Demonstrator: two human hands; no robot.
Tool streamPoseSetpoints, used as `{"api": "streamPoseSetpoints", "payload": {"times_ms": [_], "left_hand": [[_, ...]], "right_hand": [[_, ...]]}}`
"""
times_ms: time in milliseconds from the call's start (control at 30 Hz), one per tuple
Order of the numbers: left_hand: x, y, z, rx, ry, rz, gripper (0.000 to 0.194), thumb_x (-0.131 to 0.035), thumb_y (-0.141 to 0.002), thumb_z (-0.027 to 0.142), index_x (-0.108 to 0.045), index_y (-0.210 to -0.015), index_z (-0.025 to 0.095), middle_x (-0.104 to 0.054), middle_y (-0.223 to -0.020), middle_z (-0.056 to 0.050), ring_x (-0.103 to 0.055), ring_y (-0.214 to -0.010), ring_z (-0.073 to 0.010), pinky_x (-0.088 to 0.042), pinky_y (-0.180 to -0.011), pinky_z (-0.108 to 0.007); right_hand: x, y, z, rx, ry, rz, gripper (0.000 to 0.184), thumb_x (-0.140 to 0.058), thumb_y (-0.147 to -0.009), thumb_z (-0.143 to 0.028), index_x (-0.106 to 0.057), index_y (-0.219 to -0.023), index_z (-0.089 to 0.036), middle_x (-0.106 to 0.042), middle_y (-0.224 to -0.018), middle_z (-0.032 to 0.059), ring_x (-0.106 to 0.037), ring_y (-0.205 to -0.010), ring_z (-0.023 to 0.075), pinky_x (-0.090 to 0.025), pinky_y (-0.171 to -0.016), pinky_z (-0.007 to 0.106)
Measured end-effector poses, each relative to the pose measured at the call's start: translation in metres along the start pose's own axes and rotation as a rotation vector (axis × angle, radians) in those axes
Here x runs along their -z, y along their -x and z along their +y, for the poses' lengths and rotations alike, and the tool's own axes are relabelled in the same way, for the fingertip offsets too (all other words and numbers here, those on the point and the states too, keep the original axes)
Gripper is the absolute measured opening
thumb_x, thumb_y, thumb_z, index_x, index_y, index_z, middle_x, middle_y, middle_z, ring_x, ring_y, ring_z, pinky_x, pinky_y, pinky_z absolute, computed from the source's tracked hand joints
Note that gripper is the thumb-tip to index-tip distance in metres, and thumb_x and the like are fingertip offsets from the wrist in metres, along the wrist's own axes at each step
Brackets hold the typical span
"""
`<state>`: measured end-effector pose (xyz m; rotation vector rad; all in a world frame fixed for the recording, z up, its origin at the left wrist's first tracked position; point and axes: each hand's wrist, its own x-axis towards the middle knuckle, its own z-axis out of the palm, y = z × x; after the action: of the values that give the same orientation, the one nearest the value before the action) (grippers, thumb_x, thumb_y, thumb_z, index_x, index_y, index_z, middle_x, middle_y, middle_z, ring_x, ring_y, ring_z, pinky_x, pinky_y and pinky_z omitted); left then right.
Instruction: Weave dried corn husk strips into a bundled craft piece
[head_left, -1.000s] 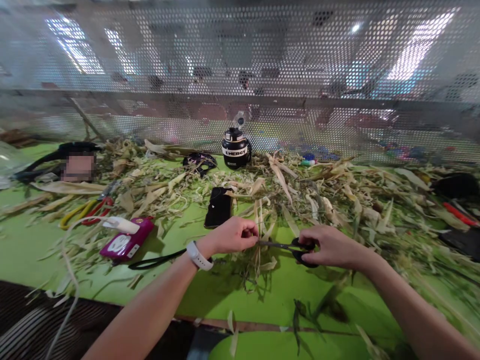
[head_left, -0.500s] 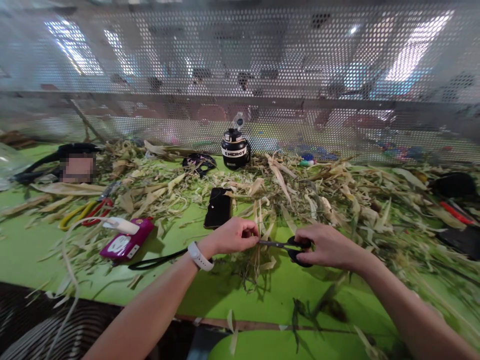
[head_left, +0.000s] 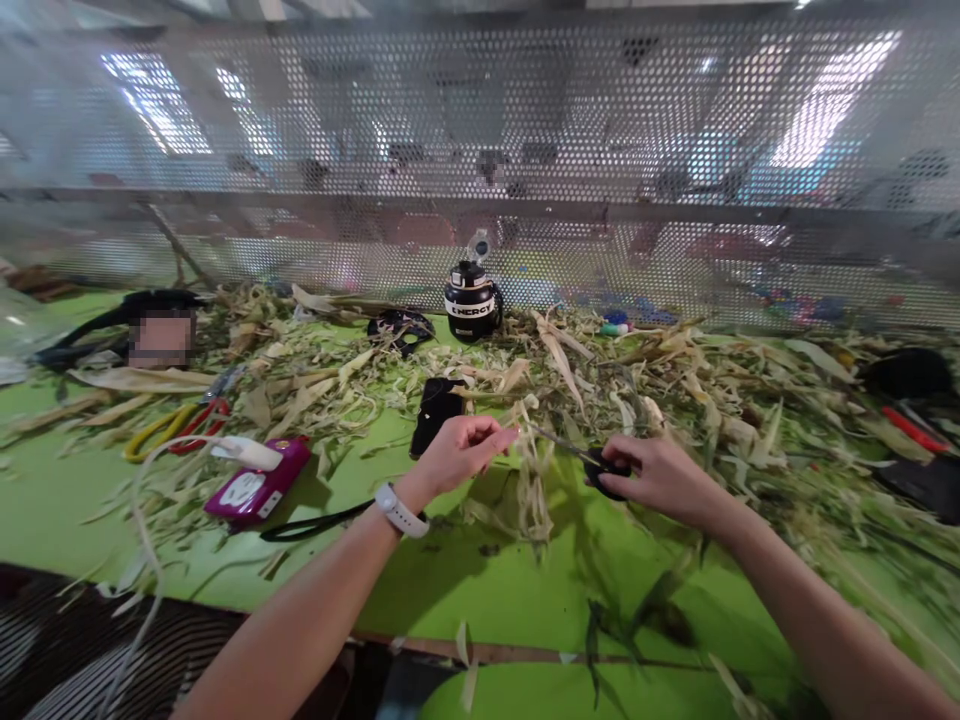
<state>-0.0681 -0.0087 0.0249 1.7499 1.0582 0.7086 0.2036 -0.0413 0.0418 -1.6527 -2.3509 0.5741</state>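
My left hand (head_left: pixel 466 452), with a white band on its wrist, is pinched closed at the upper end of a bundle of pale dried husk strips (head_left: pixel 534 490). These strips dangle over the green table; the exact grip at the fingertips is too small to make out. In my right hand (head_left: pixel 654 478) is a pair of black-handled scissors (head_left: pixel 571 447), fingers wrapped round the handles. The blades point left and reach the top of the strips, near my left fingertips. Behind my left hand lies a black phone (head_left: pixel 435 415), partly covered.
Husk scraps (head_left: pixel 675 380) litter the green table (head_left: pixel 450 585). A black bottle (head_left: pixel 471 305) with its lid up stands at the back before a perforated metal screen (head_left: pixel 337 120). To the left are a purple power bank (head_left: pixel 259 485) with a white cable and scissors with yellow and red handles (head_left: pixel 161 430).
The scissors have tilted, their tips rising slightly. My left hand has moved up a little, and the strip bundle now hangs higher and to the right of its fingertips.
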Motion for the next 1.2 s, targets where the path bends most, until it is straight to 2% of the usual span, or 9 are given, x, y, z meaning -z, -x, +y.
{"api": "streamPoseSetpoints", "payload": {"times_ms": [133,333,467,567,767,867,1000,1133,1200], "left_hand": [[-0.004,0.001,0.000,0.107,-0.067,-0.063,0.055,-0.040,-0.081,0.064,-0.057,-0.064,0.014,-0.049,-0.047,0.001,-0.041,-0.042,-0.0087,-0.029,-0.044,-0.022],[-0.030,0.007,0.007,0.037,-0.415,-0.073,0.054,-0.052,-0.070,0.068,-0.053,-0.055,0.016,-0.050,-0.050,0.001,-0.040,-0.046,-0.0097,-0.025,-0.046,-0.024],[-0.044,0.012,0.008,0.031,-0.448,-0.203,0.033,-0.061,-0.069,0.047,-0.056,-0.055,0.017,-0.053,-0.051,0.001,-0.042,-0.047,-0.0101,-0.025,-0.047,-0.023],[-0.037,0.012,0.007,0.065,-0.298,-0.221,0.016,-0.057,-0.070,0.030,-0.058,-0.061,0.016,-0.056,-0.056,0.001,-0.044,-0.049,-0.0097,-0.029,-0.048,-0.022],[0.001,0.009,0.015,0.032,-0.051,-0.004,0.024,-0.054,-0.079,0.034,-0.065,-0.085,0.013,-0.065,-0.069,-0.002,-0.051,-0.055,-0.0105,-0.037,-0.052,-0.021],[0.010,0.008,0.019,-0.049,-0.109,0.080,0.032,-0.055,-0.081,0.037,-0.067,-0.100,0.014,-0.069,-0.082,-0.006,-0.056,-0.062,-0.0125,-0.041,-0.054,-0.022],[0.011,0.007,0.015,-0.184,-0.248,0.183,0.029,-0.054,-0.083,0.034,-0.069,-0.098,0.015,-0.068,-0.089,-0.009,-0.059,-0.070,-0.0146,-0.045,-0.060,-0.023],[0.009,0.007,0.010,-0.268,-0.318,0.237,0.028,-0.053,-0.085,0.033,-0.069,-0.100,0.016,-0.067,-0.092,-0.009,-0.061,-0.076,-0.0160,-0.047,-0.066,-0.025],[0.006,0.008,0.010,-0.294,-0.301,0.201,0.026,-0.053,-0.085,0.034,-0.069,-0.098,0.016,-0.068,-0.090,-0.009,-0.062,-0.078,-0.0166,-0.048,-0.068,-0.025]], "right_hand": [[-0.003,-0.003,0.007,-0.035,-0.052,0.019,0.018,-0.056,-0.077,-0.039,-0.058,-0.078,-0.021,-0.064,-0.070,-0.0002,-0.054,-0.059,0.0128,-0.033,-0.054,0.023],[0.000,-0.005,0.019,-0.134,0.024,0.047,0.023,-0.055,-0.076,-0.043,-0.054,-0.071,-0.021,-0.063,-0.067,0.0000,-0.054,-0.058,0.0136,-0.032,-0.052,0.023],[0.002,-0.006,0.029,-0.237,0.127,0.034,0.023,-0.053,-0.076,-0.042,-0.051,-0.067,-0.021,-0.063,-0.066,0.0011,-0.054,-0.057,0.0149,-0.031,-0.050,0.024],[0.004,-0.005,0.033,-0.272,0.222,0.027,0.018,-0.055,-0.075,-0.037,-0.052,-0.067,-0.021,-0.063,-0.067,0.0022,-0.056,-0.060,0.0165,-0.029,-0.050,0.024],[0.012,-0.002,0.031,-0.326,0.268,0.109,0.026,-0.056,-0.075,-0.038,-0.060,-0.093,-0.020,-0.067,-0.089,0.0072,-0.061,-0.076,0.0221,-0.035,-0.057,0.026],[0.014,0.000,0.032,-0.365,0.339,0.090,0.031,-0.055,-0.076,-0.038,-0.061,-0.100,-0.019,-0.063,-0.103,0.0105,-0.061,-0.078,0.0235,-0.034,-0.055,0.027],[0.021,0.002,0.039,-0.314,0.326,0.066,0.034,-0.060,-0.073,-0.043,-0.064,-0.097,-0.019,-0.062,-0.104,0.0106,-0.061,-0.079,0.0228,-0.038,-0.057,0.027],[0.037,0.004,0.023,-0.189,0.205,0.297,0.028,-0.050,-0.083,-0.043,-0.066,-0.090,-0.021,-0.066,-0.094,0.0075,-0.059,-0.073,0.0193,-0.043,-0.062,0.030],[0.040,0.003,0.001,-0.031,0.163,0.417,0.028,-0.046,-0.088,-0.040,-0.067,-0.096,-0.022,-0.066,-0.100,0.0081,-0.060,-0.081,0.0206,-0.045,-0.071,0.033]]}}
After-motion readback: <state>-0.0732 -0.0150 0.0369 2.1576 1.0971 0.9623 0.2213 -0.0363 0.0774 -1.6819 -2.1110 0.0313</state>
